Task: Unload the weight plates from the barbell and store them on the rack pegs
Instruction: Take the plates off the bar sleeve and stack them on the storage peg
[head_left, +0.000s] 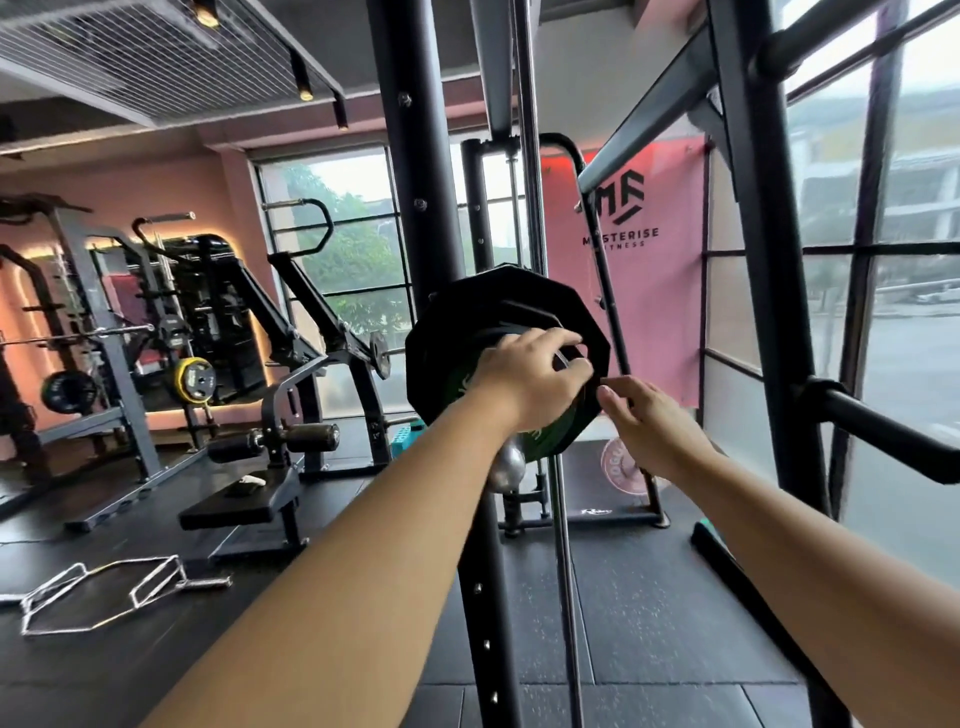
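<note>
At centre, the left hand (535, 379) grips the black many-sided rubber weight plate (467, 322); the right hand (654, 426), fingers loosely extended, is just beside its right rim. Risk: held one-handed, it may tilt and drop.

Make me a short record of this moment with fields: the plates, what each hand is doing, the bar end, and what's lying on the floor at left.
plates: black plate behind a smaller green-marked plate, both on the bar
left hand: fingers curled over the green-marked plate, apparently gripping its upper rim
right hand: fingers straight, at the plates' right edge
bar end: silver, below the left wrist
floor, left: hex bar
</note>
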